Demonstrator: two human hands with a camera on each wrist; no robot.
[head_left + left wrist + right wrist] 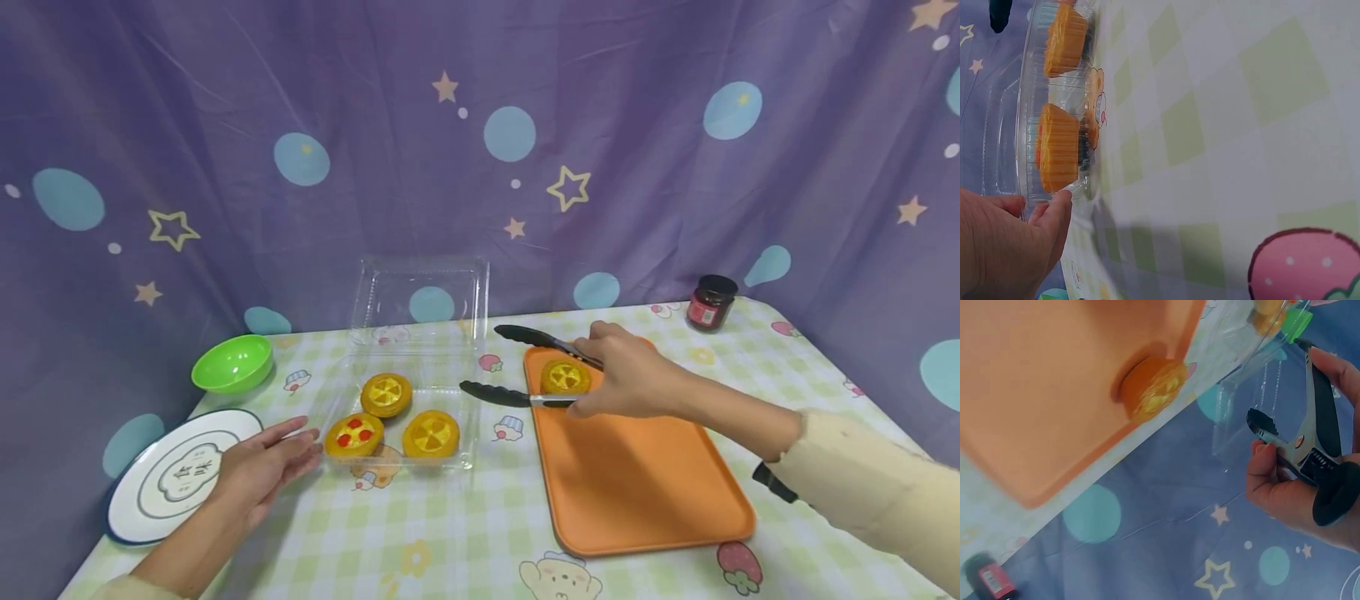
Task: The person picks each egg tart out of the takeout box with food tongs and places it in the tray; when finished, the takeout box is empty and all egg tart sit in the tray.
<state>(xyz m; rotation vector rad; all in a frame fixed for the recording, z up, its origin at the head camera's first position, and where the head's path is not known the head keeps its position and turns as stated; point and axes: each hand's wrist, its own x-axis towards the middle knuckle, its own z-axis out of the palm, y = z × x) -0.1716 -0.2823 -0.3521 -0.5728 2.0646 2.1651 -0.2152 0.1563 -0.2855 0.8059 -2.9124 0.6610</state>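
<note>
My right hand point(626, 371) grips black-and-metal tongs point(498, 394), their arms spread apart with nothing between the tips. The tongs hang over the far left part of an orange tray point(637, 500), where one yellow-topped egg tart point(566, 377) sits. To the left, a clear hinged plastic box point(468, 433) stands with its lid raised. Inside it are two yellow-topped tarts point(431, 434) and a tart with red pieces point(354, 435). My left hand point(262, 467) is beside the box, relaxed fingertips right at its left wall point(1029, 187).
A green bowl point(234, 364) stands at the back left. In front of it lies a white plate point(135, 500) with a dark rim, partly behind my left hand. A dark-lidded jar point(711, 302) is at the back right. A purple curtain point(405, 167) hangs behind the checked tablecloth point(465, 533).
</note>
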